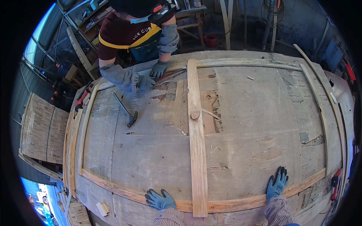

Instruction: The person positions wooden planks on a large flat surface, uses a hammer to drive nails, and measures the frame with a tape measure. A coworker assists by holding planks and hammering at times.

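My left hand (161,200), in a blue work glove with dark fingertips, lies with spread fingers on the near wooden strip (237,204), left of the middle plank. My right hand (278,184), gloved alike, rests with fingers apart at the same strip, farther right. Neither hand holds anything. The strip belongs to a rectangular frame of wooden strips on a worn plywood worktable (249,101). A pale middle plank (196,158) with a dark knot crosses the frame from far to near, its near end lapping over the near strip.
Across the table, a co-worker's gloved hands (152,77) are near a thin reddish bar (169,75). A hammer (126,111) lies inside the frame at left. Red power tools lie at the left (82,97) and right (335,184) edges. A wood offcut (102,209) sits near left.
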Available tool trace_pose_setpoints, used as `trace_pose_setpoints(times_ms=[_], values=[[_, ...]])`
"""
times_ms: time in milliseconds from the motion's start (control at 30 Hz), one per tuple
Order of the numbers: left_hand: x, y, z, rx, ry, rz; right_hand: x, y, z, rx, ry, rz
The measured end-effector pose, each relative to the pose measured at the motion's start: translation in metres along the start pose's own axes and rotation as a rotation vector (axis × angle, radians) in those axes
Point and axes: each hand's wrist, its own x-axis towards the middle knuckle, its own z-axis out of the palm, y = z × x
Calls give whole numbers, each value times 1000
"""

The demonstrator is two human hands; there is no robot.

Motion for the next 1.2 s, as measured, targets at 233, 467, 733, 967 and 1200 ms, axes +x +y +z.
trace_pose_setpoints(times_ms=[233, 467, 733, 967, 1200], values=[[0, -1, 2, -3, 18, 9, -1, 4, 6, -15, 60, -28], [-1, -4, 6, -14, 62, 37, -1, 3, 6, -3, 58, -24], [-1, -1, 2, -4, 49, 26, -1, 5, 6, 8, 51, -33], [-1, -1, 1, 7, 31, 15, -1, 5, 7, 7, 62, -40], [0, -2, 2, -16, 44, 20, 0, 6, 8, 19, 55, -48]])
